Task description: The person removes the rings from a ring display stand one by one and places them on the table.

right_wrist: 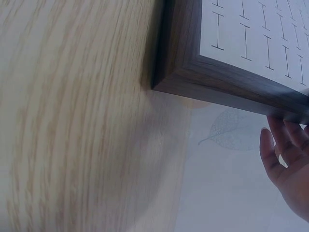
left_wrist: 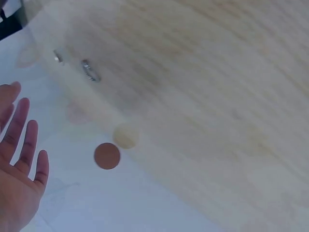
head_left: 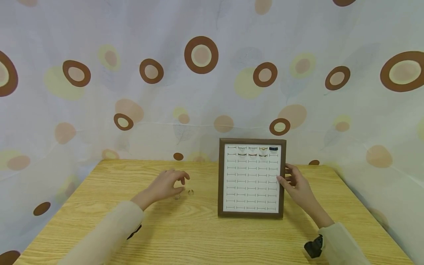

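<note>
A brown-framed ring display board [head_left: 251,184] stands on the table, its white face marked with rows of slits. Several rings sit in its top two rows, among them a gold ring [head_left: 263,148] and a dark band [head_left: 273,149]. My right hand [head_left: 296,186] grips the board's right edge, thumb at the front and fingers partly behind the frame. Loosely bent, my left hand [head_left: 169,184] hovers by two loose rings and holds nothing. One silver ring [left_wrist: 90,71] and a smaller-looking ring [left_wrist: 58,56] lie on the wood in the left wrist view.
The wooden table [head_left: 185,235] reaches back to a pale curtain [head_left: 212,99] printed with brown and yellow ovals. Dark straps with a small black device [head_left: 314,246] sit at the wrists, by the light sleeves.
</note>
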### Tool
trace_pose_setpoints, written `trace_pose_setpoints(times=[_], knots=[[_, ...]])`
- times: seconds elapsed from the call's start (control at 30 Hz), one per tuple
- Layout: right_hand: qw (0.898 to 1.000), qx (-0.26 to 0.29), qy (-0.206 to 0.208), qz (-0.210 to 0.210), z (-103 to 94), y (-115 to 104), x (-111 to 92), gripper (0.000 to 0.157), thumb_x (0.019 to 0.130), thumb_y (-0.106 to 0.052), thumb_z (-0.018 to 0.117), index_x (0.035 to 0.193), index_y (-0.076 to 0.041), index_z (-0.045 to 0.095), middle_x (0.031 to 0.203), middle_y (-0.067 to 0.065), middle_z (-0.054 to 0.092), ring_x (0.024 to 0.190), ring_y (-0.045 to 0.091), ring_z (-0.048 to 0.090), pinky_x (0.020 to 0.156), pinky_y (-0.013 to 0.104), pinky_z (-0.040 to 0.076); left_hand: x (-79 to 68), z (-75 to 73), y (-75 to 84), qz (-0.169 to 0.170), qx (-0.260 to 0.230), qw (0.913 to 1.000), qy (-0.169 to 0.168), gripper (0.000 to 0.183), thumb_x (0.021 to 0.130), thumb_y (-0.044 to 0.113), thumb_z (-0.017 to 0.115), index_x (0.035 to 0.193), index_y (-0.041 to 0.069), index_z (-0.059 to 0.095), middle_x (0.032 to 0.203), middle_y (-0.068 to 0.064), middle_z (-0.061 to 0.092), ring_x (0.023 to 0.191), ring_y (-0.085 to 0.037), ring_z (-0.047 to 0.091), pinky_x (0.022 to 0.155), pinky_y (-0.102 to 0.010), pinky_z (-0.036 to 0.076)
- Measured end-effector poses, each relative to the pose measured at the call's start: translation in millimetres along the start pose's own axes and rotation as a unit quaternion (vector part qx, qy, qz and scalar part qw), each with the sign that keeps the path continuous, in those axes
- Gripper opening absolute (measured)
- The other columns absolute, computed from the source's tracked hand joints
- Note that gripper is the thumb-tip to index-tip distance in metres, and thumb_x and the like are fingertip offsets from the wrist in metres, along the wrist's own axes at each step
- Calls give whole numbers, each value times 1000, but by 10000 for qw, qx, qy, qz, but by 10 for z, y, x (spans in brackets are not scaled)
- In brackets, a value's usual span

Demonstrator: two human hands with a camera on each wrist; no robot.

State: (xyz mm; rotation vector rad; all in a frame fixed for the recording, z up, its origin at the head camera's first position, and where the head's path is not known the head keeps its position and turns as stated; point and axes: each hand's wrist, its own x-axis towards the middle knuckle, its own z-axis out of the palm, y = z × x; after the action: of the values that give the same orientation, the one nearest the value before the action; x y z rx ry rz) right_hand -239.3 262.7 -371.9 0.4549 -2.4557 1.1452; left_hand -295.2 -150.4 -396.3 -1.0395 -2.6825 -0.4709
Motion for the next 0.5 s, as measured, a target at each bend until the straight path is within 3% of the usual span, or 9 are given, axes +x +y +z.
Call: trace_pose_setpoints(times=[0.17, 0.3, 0.5], knots=[[10000, 65, -8, 17, 29, 181, 15, 47, 92, -11, 52, 133, 4, 35, 117, 22, 54, 93, 5, 53, 73, 11, 45, 126, -109, 79, 387, 314, 9983, 295, 31, 78, 21, 71, 107, 17, 60, 88, 4, 64, 80, -16, 59, 71, -35, 45], [10000, 46, -8, -4, 52, 331, 29, 48, 92, -15, 52, 135, -1, 35, 120, 18, 53, 95, 3, 53, 74, 11, 45, 229, -196, 156, 628, 459, 9954, 550, 30, 78, 20, 71, 106, 16, 62, 88, 4, 65, 79, -15, 57, 70, -35, 44], [9999, 103, 19, -61, 59, 360, 37, 48, 93, -18, 52, 135, -2, 35, 120, 17, 53, 95, 3, 53, 75, 11, 45, 373, -329, 298, 783, 580, 9918, 827, 29, 79, 24, 69, 106, 18, 62, 89, 6, 63, 85, -13, 55, 83, -38, 43]])
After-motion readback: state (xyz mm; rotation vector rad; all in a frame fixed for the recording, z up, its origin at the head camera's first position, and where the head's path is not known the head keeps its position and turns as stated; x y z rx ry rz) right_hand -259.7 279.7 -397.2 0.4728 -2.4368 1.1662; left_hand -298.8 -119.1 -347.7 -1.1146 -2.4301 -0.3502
